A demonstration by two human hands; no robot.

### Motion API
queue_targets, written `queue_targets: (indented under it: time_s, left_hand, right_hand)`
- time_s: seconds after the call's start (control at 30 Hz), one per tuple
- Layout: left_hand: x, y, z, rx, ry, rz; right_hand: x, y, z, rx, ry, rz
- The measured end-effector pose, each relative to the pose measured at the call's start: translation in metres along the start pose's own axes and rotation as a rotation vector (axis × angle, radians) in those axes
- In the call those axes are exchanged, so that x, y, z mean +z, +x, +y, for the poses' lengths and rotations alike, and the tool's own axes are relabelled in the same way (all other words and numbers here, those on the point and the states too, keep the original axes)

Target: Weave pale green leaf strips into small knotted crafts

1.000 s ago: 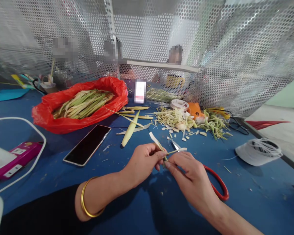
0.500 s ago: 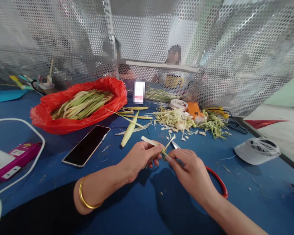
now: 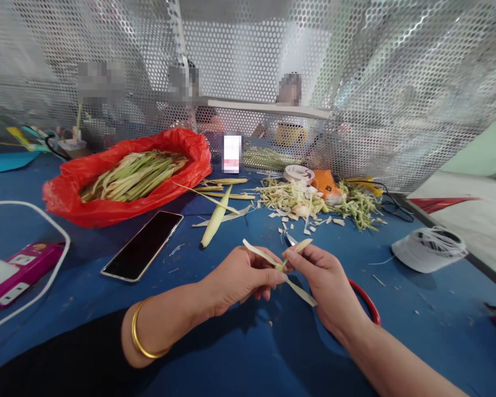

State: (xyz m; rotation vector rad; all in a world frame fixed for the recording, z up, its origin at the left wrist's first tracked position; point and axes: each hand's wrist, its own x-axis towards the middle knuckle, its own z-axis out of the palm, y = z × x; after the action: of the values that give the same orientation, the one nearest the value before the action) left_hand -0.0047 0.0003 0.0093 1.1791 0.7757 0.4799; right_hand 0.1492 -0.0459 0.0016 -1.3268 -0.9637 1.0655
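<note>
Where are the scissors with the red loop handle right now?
In the head view, the red-handled metal scissors are right of centre, partly hidden by the right hand; a blade shows near the pale shredded plant clippings.

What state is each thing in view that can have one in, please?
Pale green leaf strips: crossed, pinched by the left hand and right hand
Red plastic bag: open, filled with long green leaf strips
Black-screened, pale-edged phone: face up, screen dark
Red-handled metal scissors: lying partly hidden; open or shut, cannot tell
White thread cone: thread end trailing loose
Pale green trimmings: heaped loosely
</note>
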Motion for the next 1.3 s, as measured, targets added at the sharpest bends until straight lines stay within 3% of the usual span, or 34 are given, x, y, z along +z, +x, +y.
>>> queue_targets:
  time_s: [0.23, 0.53, 0.73, 0.83, 0.93, 1.13, 1.3]
  left_hand:
    - [0.001, 0.0, 0.002, -0.003, 0.025, 0.028]
    - [0.004, -0.002, 0.0, -0.021, -0.042, 0.084]
    - [0.004, -0.001, -0.002, -0.021, 0.019, 0.072]
    - [0.004, -0.001, 0.0, -0.052, -0.026, 0.141]
    - [0.001, 0.0, 0.001, -0.043, -0.078, 0.203]
    - [-0.003, 0.002, 0.003, -0.045, -0.12, 0.214]
    - [0.0, 0.004, -0.002, -0.022, -0.092, 0.244]
  right_hand:
    - [0.002, 0.003, 0.003, -0.005, 0.004, 0.099]
    - [-0.002, 0.006, 0.001, 0.039, 0.001, -0.016]
    - [0.0, 0.007, 0.005, -0.027, -0.058, 0.028]
    - [-0.004, 0.009, 0.004, -0.029, -0.086, -0.017]
    - [-0.011, 0.01, -0.002, -0.094, -0.225, -0.092]
    - [-0.014, 0.001, -0.009, -0.187, -0.642, -0.196]
    - [-0.009, -0.003, -0.005, -0.224, -0.626, -0.263]
